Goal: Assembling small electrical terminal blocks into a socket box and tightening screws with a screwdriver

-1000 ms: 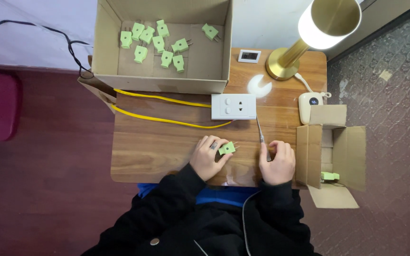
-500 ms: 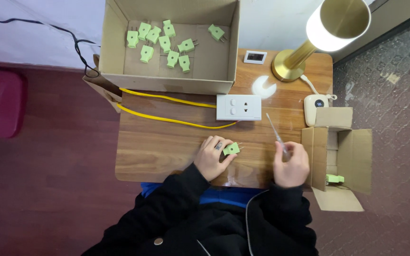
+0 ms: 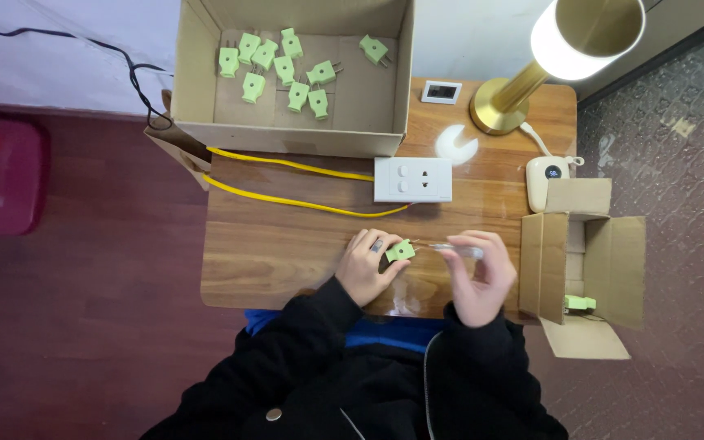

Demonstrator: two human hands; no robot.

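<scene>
My left hand (image 3: 366, 266) holds a small green plug (image 3: 401, 250) against the wooden table (image 3: 270, 244) near its front edge. My right hand (image 3: 477, 279) grips a thin clear-handled screwdriver (image 3: 450, 248) that lies level, its tip pointing left at the plug. Both hands are close together in front of my dark jacket.
A large cardboard box (image 3: 197, 90) at the back holds several green plugs (image 3: 287, 69). A white socket plate (image 3: 413, 179) with yellow wires (image 3: 287, 200) lies mid-table. A gold lamp (image 3: 531, 81) stands back right. A smaller open box (image 3: 584, 269) with one green plug (image 3: 580, 303) sits right.
My right hand swung the screwdriver from upright to level, with its tip now at the plug. My left hand stayed on the plug.
</scene>
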